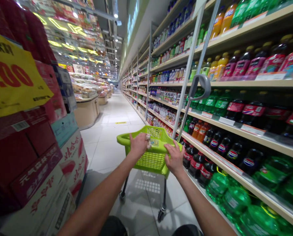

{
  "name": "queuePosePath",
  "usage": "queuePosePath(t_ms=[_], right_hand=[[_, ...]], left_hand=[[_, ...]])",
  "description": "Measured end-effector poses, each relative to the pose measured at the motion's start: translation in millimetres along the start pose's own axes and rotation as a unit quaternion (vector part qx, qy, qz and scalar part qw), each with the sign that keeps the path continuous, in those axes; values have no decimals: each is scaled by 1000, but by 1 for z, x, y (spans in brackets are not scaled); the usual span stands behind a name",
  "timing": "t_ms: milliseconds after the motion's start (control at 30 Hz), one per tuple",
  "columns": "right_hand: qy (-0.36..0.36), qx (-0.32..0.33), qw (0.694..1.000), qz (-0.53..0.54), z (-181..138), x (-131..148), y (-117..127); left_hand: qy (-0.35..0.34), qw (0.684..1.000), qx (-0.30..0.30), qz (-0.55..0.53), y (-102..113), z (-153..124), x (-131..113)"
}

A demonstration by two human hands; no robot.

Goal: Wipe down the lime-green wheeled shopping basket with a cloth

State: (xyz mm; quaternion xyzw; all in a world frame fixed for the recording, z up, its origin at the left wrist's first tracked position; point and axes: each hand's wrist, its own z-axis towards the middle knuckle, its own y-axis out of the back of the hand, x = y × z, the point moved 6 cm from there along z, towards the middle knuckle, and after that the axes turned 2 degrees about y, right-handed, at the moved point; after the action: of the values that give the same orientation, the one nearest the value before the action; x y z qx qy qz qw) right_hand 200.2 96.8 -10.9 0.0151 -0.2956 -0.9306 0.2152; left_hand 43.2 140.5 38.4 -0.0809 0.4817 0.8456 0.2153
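A lime-green plastic shopping cart (146, 159) with a slatted basket stands in front of me on thin dark legs with casters. My left hand (138, 145) is closed over the left part of its handle bar (123, 139). By the thumb of that hand sits a small whitish crumpled thing (148, 141), too small to name. On the right end of the bar, my right hand (175, 156) curls its fingers over the green plastic. A small label (154, 142) shows on the bar between the hands. Little of the basket's inside is visible.
Shelves of soda bottles (235, 149) line the right side, close to the cart. A grey pole with a loop handle (201, 86) leans there. Stacked drink cartons (38, 157) with a yellow price sign (16, 78) crowd the left. Tiled aisle floor (109, 131) runs ahead past display counters (86, 111).
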Motion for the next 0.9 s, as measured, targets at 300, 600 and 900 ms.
queuePosePath(t_ms=[300, 600, 900], right_hand=[[10, 4, 1000, 8, -2, -2, -1], [15, 7, 1000, 17, 1, -1, -3], [9, 2, 1000, 26, 2, -5, -3]], left_hand=[[-89, 994, -40, -51, -3, -18, 5], [-148, 986, -1, -75, -12, -19, -23], [-109, 992, -5, -63, -7, -17, -9]])
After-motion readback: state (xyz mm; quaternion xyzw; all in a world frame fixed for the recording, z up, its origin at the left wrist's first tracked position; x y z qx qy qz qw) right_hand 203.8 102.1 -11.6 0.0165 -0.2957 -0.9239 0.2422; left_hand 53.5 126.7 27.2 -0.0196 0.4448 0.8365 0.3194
